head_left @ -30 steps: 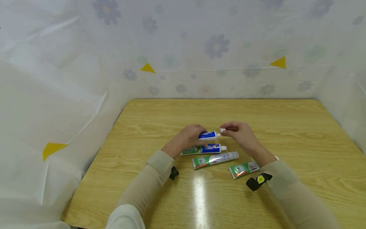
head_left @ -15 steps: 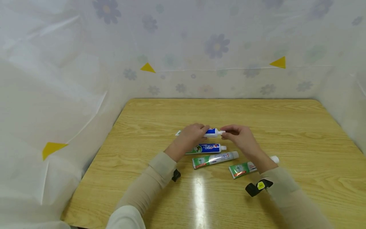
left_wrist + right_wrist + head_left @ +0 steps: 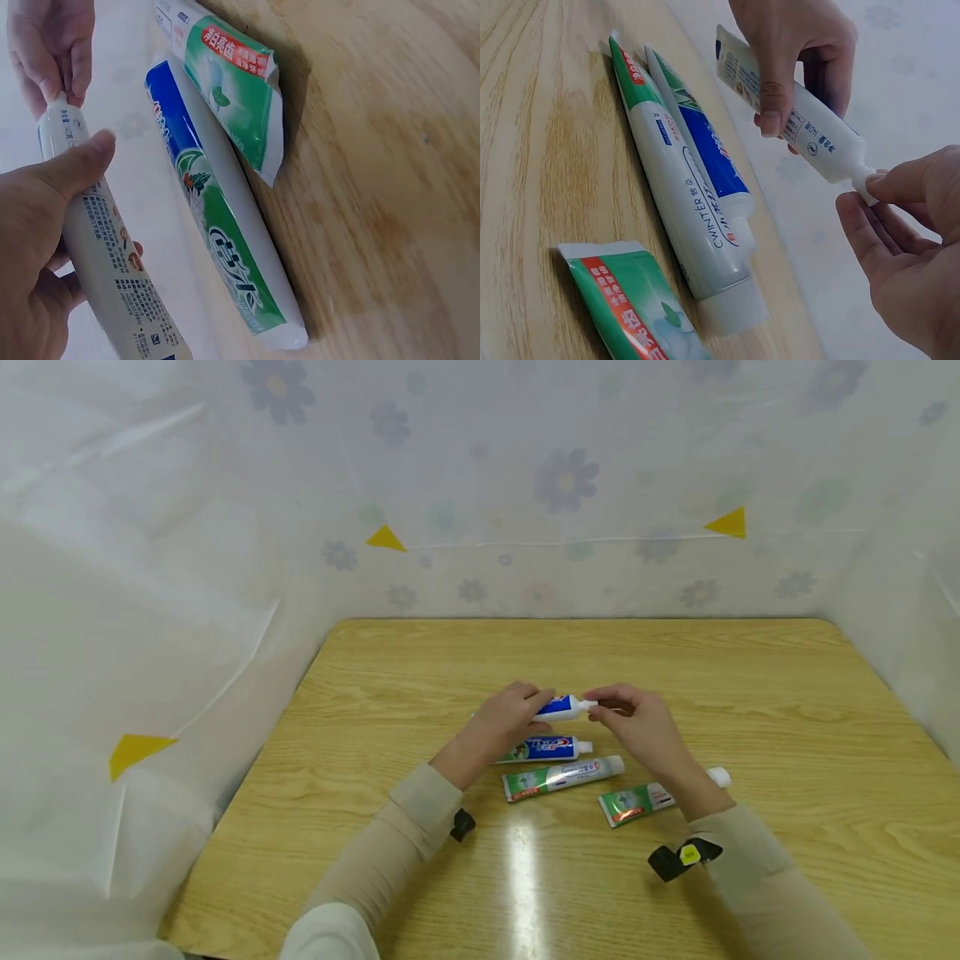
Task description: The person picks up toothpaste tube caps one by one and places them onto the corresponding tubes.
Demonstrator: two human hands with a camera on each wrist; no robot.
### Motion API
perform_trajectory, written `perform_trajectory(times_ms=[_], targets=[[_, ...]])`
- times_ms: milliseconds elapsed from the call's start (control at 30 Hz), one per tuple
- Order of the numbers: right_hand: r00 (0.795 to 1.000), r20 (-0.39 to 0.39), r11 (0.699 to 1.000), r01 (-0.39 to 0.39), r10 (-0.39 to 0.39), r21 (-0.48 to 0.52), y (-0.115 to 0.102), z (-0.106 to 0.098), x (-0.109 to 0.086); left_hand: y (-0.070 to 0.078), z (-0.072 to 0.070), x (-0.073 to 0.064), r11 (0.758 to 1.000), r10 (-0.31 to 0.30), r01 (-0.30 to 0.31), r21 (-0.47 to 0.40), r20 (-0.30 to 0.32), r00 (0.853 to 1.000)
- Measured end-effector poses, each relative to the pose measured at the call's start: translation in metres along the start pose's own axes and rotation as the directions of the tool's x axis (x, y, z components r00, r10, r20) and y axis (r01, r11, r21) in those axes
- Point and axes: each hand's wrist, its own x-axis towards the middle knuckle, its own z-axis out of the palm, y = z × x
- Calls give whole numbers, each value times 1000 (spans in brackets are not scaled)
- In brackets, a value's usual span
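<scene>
My left hand [image 3: 497, 723] grips a blue and white toothpaste tube [image 3: 558, 707], thumb on one side and fingers round the other. In the left wrist view the printed white back of this held tube [image 3: 112, 247] faces the camera. At its nozzle end, my right hand [image 3: 647, 732] pinches a small white cap [image 3: 865, 184] between thumb and fingertips. The cap sits at the nozzle; whether it is fully seated cannot be told. A second blue and green toothpaste tube [image 3: 217, 202] lies just below the left hand, with its white cap on.
Two green and white toothpaste tubes lie nearer the body: one in the middle [image 3: 562, 778], another [image 3: 637, 803] partly under the right forearm. All rest on a wooden table [image 3: 390, 668]. Flower-patterned sheeting [image 3: 480, 485] rises behind the table's far edge.
The cap, held apart from the nozzle one second ago, is now at it. Both hands and the held tube have shifted slightly right. The other tubes stay put.
</scene>
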Motion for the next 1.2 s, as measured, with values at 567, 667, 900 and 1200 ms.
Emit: perform_trajectory(times_ms=[567, 667, 900, 1200], targets=[[1000, -15, 996, -5, 7, 92, -4, -6, -3, -8, -4, -5, 999, 24, -26, -23, -49, 998], [1000, -13, 993, 0, 1, 116, -4, -6, -3, -9, -5, -6, 998, 13, -15, -62, -35, 999], [1000, 15, 991, 7, -9, 136, -4, -4, -3, -11, -5, -7, 997, 4, -5, -72, -16, 1000], [999, 45, 989, -9, 2, 147, 1, 2, -2, -5, -5, -4, 994, 60, -54, 100, -55, 997]])
